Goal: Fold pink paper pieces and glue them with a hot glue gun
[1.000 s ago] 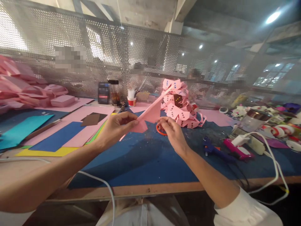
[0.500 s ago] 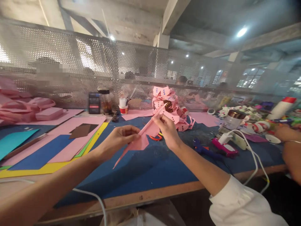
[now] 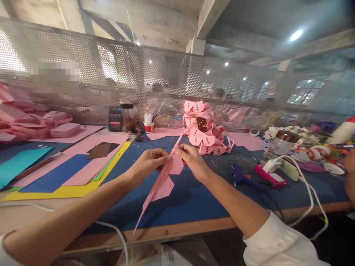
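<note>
Above the blue table mat, a long pink paper strip (image 3: 161, 186) with angular flaps is held slantwise in both hands. My left hand (image 3: 151, 162) pinches its folded edge between thumb and fingers. Close beside it, my right hand (image 3: 192, 159) pinches the same edge a little higher up. The strip's lower end tapers down past the table's front edge. Behind the hands stands a pile of pink paper pieces (image 3: 205, 127) with small dark squares on them. Something orange-red on the mat is mostly hidden behind the paper and my right hand.
Coloured sheets (image 3: 61, 171) and pink paper boxes (image 3: 65, 129) lie left. A blue glue gun (image 3: 244, 177), a pink power strip (image 3: 271, 176) with white cable and a lidded jar (image 3: 281, 146) are right. A paper cup (image 3: 148, 126) stands by the mesh screen (image 3: 172, 81). Another person's hand (image 3: 350, 162) shows far right.
My left hand has slid up the strip towards my right hand. The paper now hangs more steeply, its lower end reaching nearer to me. The view has shifted slightly left.
</note>
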Available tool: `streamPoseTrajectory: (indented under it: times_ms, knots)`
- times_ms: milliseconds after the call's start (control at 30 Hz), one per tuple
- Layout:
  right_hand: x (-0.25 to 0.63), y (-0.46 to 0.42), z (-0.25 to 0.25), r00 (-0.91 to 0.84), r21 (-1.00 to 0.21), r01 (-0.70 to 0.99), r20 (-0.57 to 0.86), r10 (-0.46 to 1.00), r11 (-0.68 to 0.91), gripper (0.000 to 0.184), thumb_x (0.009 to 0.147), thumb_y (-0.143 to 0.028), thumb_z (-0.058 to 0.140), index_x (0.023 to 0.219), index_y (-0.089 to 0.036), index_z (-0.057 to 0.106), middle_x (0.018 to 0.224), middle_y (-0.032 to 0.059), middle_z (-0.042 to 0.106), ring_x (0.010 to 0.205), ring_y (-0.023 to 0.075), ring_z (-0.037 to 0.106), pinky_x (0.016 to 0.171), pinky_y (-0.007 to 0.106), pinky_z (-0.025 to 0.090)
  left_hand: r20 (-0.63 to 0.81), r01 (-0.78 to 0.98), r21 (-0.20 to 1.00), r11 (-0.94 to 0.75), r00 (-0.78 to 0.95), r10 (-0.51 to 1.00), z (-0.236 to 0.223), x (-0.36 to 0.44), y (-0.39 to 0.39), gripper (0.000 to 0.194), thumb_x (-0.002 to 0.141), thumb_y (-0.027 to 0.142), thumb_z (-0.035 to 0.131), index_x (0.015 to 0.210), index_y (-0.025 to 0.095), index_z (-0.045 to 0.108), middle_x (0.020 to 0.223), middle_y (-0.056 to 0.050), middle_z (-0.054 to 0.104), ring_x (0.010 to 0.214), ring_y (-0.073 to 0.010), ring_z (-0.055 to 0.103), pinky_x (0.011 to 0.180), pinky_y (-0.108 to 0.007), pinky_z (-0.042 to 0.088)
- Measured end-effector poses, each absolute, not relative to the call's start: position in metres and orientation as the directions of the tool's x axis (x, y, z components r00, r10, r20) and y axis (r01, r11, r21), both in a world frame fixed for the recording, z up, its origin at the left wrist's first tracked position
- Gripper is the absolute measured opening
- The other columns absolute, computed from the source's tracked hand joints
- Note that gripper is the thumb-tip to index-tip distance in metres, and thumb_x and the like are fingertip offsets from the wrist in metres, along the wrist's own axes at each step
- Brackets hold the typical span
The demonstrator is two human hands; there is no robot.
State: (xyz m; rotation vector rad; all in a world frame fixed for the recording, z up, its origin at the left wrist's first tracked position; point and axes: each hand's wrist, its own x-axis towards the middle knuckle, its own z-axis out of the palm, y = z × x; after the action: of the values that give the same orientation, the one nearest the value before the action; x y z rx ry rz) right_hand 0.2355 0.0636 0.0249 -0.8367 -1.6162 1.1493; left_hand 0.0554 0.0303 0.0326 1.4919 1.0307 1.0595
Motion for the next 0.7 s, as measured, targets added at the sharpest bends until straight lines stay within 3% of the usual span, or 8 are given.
streamPoseTrajectory:
  times_ms: [100,233,433,700]
  knots:
    - [0.236,0.065,0.019,-0.330,-0.945,0.040,0.294,0.897,0.324,0.026,0.081,-0.044,0.065,0.082,-0.018,0.065,0.071,-0.0015,0.057,0.065,0.0120,0.048,0.060,0.025,0.037,0.092,0.060,0.992,-0.110,0.252,0.963,0.025,0.057,0.030,0.019,0.078,0.035,0.069,0.083,0.017,0.065,0.070,0.001,0.060,0.060,-0.0111,0.053,0.055,-0.022,0.041]
    - [0.233,0.064,0.014,-0.364,-0.936,0.046,0.311,0.878,0.350,0.024,0.080,-0.042,0.066,0.080,-0.018,0.067,0.074,-0.0008,0.061,0.069,0.0126,0.052,0.064,0.025,0.040,0.096,0.045,0.993,-0.108,0.213,0.972,0.021,0.058,0.028,0.023,0.078,0.037,0.069,0.074,0.016,0.061,0.064,0.003,0.055,0.054,-0.0099,0.048,0.053,-0.022,0.039]
    - [0.230,0.067,0.008,-0.380,-0.964,-0.035,0.256,0.889,0.262,0.026,0.081,-0.044,0.065,0.086,-0.018,0.068,0.081,0.0023,0.067,0.075,0.0152,0.060,0.072,0.027,0.048,0.102,0.055,0.992,-0.115,0.200,0.974,0.016,0.058,0.027,0.022,0.079,0.035,0.066,0.072,0.016,0.060,0.064,0.002,0.054,0.057,-0.0104,0.048,0.057,-0.022,0.039]
    - [0.231,0.067,0.006,-0.432,-0.964,-0.053,0.256,0.865,0.259,0.025,0.083,-0.044,0.063,0.085,-0.020,0.069,0.079,0.0007,0.064,0.073,0.0145,0.058,0.072,0.027,0.047,0.060,0.000,0.998,-0.061,0.183,0.981,0.011,0.058,0.026,0.022,0.080,0.036,0.066,0.075,0.016,0.060,0.066,0.002,0.054,0.058,-0.0105,0.048,0.056,-0.022,0.039]
